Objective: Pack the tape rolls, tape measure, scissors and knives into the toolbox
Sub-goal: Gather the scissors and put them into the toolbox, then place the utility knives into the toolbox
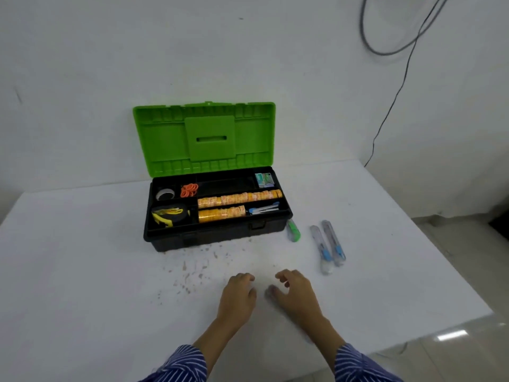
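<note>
Our left hand [239, 292] and right hand [296, 292] hover loosely curled, holding nothing, over the white table [82, 271]. Beyond lie two clear blue-slider utility knives [327, 248] and a green knife [293, 230], beside the open black green-lidded plastic toolbox [217, 235] holding yellow tape rolls [239, 198] and the black-yellow tape measure [169, 215].

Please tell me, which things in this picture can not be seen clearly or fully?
- Head view: the print on the small box in the toolbox tray is too small to read.
- The item beside the lower tape rolls, blue and white, is too blurred to name.
- The green knife is partly hidden behind the toolbox corner.
- Left hand, right hand: the undersides are hidden.
</note>
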